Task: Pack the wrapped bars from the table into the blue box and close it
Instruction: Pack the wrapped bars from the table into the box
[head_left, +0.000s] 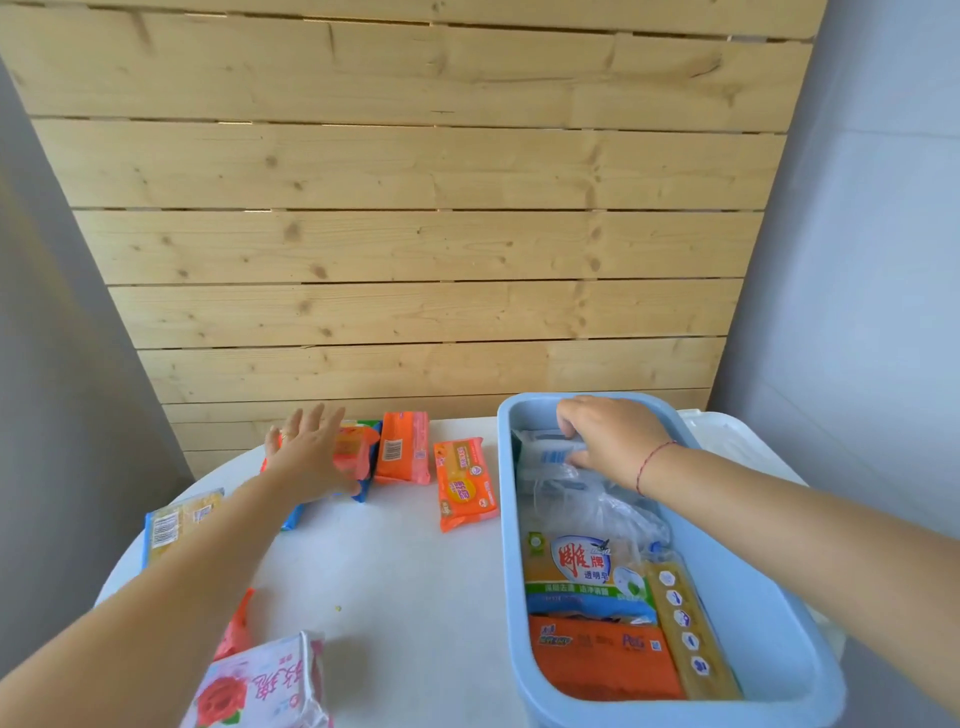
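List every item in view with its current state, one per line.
blue box: open, partly filled, no lid on.
white-and-blue packet: inside the box's far end, under the right hand.
left hand: open, fingers spread over the orange-pink bar.
orange barcode bar: flat on the table, unpacked.
orange-yellow bar: on the table beside the box.
yellow bar: at the table's left edge.
rose-printed pack: near edge, unpacked.

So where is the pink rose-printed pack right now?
In the head view, the pink rose pack lies at the table's near left edge, under the left forearm, beside a partly hidden red-orange wrapper.
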